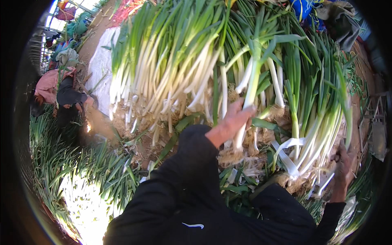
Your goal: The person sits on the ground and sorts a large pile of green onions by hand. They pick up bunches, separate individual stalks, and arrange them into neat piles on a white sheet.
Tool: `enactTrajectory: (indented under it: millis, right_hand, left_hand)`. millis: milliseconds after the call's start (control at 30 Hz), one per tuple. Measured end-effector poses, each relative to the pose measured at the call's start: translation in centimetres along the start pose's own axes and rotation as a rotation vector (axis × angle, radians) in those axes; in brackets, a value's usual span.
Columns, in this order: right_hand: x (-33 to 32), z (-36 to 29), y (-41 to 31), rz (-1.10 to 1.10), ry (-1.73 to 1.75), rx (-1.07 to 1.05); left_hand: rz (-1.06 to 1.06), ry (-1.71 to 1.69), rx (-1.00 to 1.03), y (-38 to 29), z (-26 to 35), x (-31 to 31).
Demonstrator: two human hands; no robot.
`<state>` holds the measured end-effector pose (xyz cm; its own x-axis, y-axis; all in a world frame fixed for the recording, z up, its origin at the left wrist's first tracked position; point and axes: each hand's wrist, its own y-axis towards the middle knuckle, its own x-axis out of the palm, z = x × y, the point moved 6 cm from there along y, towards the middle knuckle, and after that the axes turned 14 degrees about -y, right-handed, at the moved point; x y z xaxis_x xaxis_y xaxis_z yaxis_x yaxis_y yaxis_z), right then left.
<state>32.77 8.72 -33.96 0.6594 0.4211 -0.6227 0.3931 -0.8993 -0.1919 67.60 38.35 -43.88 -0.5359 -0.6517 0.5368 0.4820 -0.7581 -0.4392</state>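
My left hand [231, 124] grips a thick Welsh onion [252, 81] by its white shank. Its green leaves point away from me, and its roots hang below my fist. At the right, my right hand [343, 168] is blurred, with its fingers curled beside a bundle of onions [315, 144]. A long green leaf [349, 128] meets its fingertips; whether they hold it I cannot tell. A white strip [286, 159] lies across the base of that bundle. Before me spreads a broad row of onions [171, 67], roots towards me.
Another person [58, 88] bends over at the left. Cut green leaves [101, 159] are heaped at my left, partly in glaring sun. A white sheet [101, 67] shows beside the row. Dark cloth [343, 21] lies at the far right; a metal frame [375, 122] stands at the right edge.
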Motion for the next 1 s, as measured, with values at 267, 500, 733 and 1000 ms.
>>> enactTrajectory:
  millis: [267,500,733,1000]
  right_hand:
    - [11.9,-6.1,0.5,-0.180,0.286,-0.027]
    - [14.3,-6.4,3.6,-0.119,0.357,0.044]
    - [16.8,-8.5,2.1,-0.143,0.367,0.080]
    - [14.2,-10.6,0.3,-0.182,0.362,-0.056]
  left_hand:
    - [0.012,0.636,0.541,-13.7,13.8,-1.9]
    - [0.524,0.960,0.705,-19.5,29.4,-19.0]
    - [0.656,1.037,0.459,-16.3,24.0,-32.1]
    - [0.627,1.259,0.337,-9.2,11.9,-31.6]
